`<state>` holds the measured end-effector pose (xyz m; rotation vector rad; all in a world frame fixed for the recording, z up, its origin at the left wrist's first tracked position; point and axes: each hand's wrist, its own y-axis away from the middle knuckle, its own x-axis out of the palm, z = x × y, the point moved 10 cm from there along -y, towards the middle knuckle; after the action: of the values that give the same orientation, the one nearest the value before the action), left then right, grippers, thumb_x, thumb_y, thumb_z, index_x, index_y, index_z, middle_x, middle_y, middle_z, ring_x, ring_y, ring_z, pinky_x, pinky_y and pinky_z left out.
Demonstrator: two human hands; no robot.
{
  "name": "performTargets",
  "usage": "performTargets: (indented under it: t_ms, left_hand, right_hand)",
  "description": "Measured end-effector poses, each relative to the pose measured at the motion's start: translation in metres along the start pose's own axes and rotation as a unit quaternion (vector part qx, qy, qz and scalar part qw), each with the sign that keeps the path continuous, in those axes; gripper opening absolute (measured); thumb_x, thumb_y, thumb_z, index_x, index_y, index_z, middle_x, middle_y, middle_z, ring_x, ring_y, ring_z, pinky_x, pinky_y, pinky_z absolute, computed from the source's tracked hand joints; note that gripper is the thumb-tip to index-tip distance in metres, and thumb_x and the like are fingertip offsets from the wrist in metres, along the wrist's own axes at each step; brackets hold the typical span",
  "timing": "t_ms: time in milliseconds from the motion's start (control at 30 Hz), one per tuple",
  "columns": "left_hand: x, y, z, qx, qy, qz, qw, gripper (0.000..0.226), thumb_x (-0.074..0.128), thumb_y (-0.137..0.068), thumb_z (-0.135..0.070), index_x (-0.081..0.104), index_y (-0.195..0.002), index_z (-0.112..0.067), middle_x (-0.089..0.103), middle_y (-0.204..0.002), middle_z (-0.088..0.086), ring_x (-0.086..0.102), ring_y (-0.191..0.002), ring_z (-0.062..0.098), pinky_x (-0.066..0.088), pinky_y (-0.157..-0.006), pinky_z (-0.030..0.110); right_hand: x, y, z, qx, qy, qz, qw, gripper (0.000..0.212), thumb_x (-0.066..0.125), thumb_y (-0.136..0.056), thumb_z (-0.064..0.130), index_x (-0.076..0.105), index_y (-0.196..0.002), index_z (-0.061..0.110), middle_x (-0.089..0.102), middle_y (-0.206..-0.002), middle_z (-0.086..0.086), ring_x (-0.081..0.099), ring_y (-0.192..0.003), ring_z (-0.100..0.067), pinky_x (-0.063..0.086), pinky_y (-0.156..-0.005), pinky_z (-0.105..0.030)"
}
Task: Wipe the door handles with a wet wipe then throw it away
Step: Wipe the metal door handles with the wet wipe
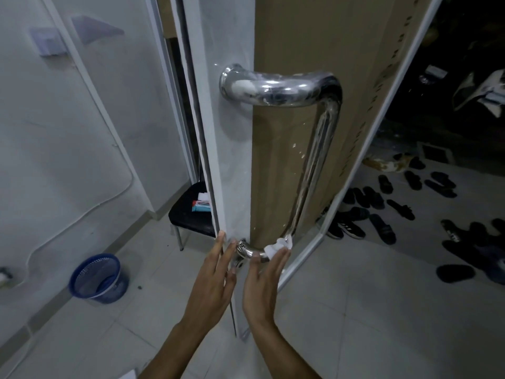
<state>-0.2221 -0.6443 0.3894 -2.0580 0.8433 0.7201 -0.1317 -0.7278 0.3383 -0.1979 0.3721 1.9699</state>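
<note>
A long chrome pull handle (314, 165) runs down the face of an open door (235, 160). A white wet wipe (277, 247) is wrapped over the handle's lower bend. My right hand (262, 280) presses the wipe against that bend with straight fingers and the thumb under the lower bar. Straight fingers of my left hand (216, 274) lie flat against the door's edge, just left of the lower handle mount (241, 248).
A blue mesh waste basket (98, 280) stands on the tiled floor at the left wall. Behind the door edge a black stool (188, 214) carries a wipe pack (200, 206). Several sandals and shoes (382, 209) lie on the floor to the right.
</note>
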Motion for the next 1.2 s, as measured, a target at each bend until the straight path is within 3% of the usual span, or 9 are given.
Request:
performTargets:
  t_ms: [133, 300, 433, 567, 867, 1000, 1067, 1133, 1200]
  left_hand:
    - [-0.001, 0.000, 0.000, -0.008, 0.004, 0.004, 1.000, 0.052, 0.035, -0.100, -0.026, 0.028, -0.150, -0.013, 0.008, -0.162, 0.000, 0.011, -0.146, 0.000, 0.010, -0.114, 0.008]
    - [0.002, 0.000, 0.002, -0.014, 0.001, 0.009, 1.000, 0.053, 0.034, -0.100, -0.029, 0.022, -0.152, -0.022, 0.004, -0.162, -0.007, 0.008, -0.146, -0.001, 0.008, -0.113, 0.006]
    - [0.004, 0.001, 0.006, -0.028, -0.010, 0.011, 1.000, 0.054, 0.031, -0.101, -0.034, 0.017, -0.152, -0.028, 0.002, -0.162, -0.008, 0.006, -0.146, -0.003, 0.008, -0.112, 0.007]
    - [0.000, 0.000, 0.003, -0.012, -0.002, 0.012, 1.000, 0.054, 0.032, -0.101, -0.029, 0.015, -0.153, -0.030, 0.005, -0.162, -0.006, 0.010, -0.146, -0.001, 0.009, -0.113, 0.007]
    - [-0.001, 0.000, 0.005, -0.009, 0.005, 0.015, 1.000, 0.056, 0.035, -0.100, -0.026, 0.015, -0.153, -0.030, 0.004, -0.162, -0.008, 0.011, -0.146, 0.001, 0.009, -0.113, 0.007]
    - [-0.002, -0.001, 0.004, -0.009, 0.001, 0.016, 1.000, 0.057, 0.035, -0.100, -0.027, 0.012, -0.152, -0.032, 0.002, -0.162, -0.010, 0.009, -0.146, -0.001, 0.008, -0.112, 0.006]
    - [-0.002, -0.001, 0.003, -0.007, 0.002, 0.017, 1.000, 0.056, 0.034, -0.101, -0.027, 0.012, -0.152, -0.032, 0.002, -0.162, -0.010, 0.009, -0.146, -0.001, 0.008, -0.113, 0.006]
    - [-0.001, -0.001, 0.004, -0.012, 0.003, 0.017, 1.000, 0.056, 0.035, -0.100, -0.027, 0.014, -0.152, -0.031, 0.002, -0.162, -0.010, 0.009, -0.146, -0.001, 0.008, -0.112, 0.006]
    - [-0.002, -0.001, 0.003, -0.011, 0.002, 0.014, 1.000, 0.055, 0.035, -0.100, -0.025, 0.018, -0.152, -0.026, 0.002, -0.162, -0.010, 0.009, -0.146, -0.001, 0.009, -0.112, 0.006]
  right_hand:
    - [-0.012, -0.036, 0.002, 0.032, -0.176, -0.049, 0.983, 0.071, 0.037, -0.100, 0.050, -0.002, -0.156, 0.028, 0.008, -0.163, 0.006, 0.019, -0.147, -0.013, 0.015, -0.115, -0.025]
    - [-0.033, -0.072, -0.014, 0.134, -0.377, 0.005, 0.916, 0.080, 0.027, -0.090, 0.074, 0.037, -0.148, 0.020, 0.046, -0.146, -0.002, 0.044, -0.134, -0.020, 0.032, -0.113, -0.035]
    - [-0.022, -0.060, -0.015, 0.156, -0.457, 0.106, 0.869, 0.080, 0.019, -0.089, 0.076, 0.046, -0.138, 0.018, 0.061, -0.132, -0.012, 0.054, -0.123, -0.023, 0.036, -0.107, -0.036]
    - [-0.007, -0.028, -0.034, 0.204, -0.486, 0.134, 0.839, 0.088, 0.032, -0.086, 0.076, 0.039, -0.145, 0.011, 0.053, -0.141, -0.015, 0.050, -0.128, -0.025, 0.035, -0.106, -0.034]
    - [-0.009, -0.028, -0.017, 0.108, -0.445, 0.061, 0.887, 0.060, 0.025, -0.101, 0.054, 0.024, -0.152, 0.023, 0.036, -0.153, 0.004, 0.041, -0.131, -0.008, 0.028, -0.110, -0.026]
    - [-0.020, -0.055, -0.013, 0.128, -0.467, 0.064, 0.872, 0.069, 0.025, -0.096, 0.064, 0.039, -0.147, 0.019, 0.048, -0.146, -0.006, 0.046, -0.132, -0.019, 0.031, -0.114, -0.036]
    - [-0.024, -0.066, -0.013, 0.139, -0.472, 0.082, 0.867, 0.076, 0.024, -0.093, 0.070, 0.046, -0.141, 0.016, 0.055, -0.139, -0.010, 0.050, -0.128, -0.022, 0.040, -0.104, -0.036]
    - [-0.021, -0.066, -0.012, 0.149, -0.467, 0.104, 0.865, 0.078, 0.024, -0.091, 0.073, 0.046, -0.141, 0.016, 0.057, -0.137, -0.010, 0.051, -0.127, -0.023, 0.044, -0.094, -0.034]
    - [-0.017, -0.057, -0.012, 0.154, -0.457, 0.116, 0.868, 0.078, 0.026, -0.092, 0.071, 0.041, -0.145, 0.015, 0.054, -0.140, -0.010, 0.050, -0.128, -0.023, 0.042, -0.099, -0.035]
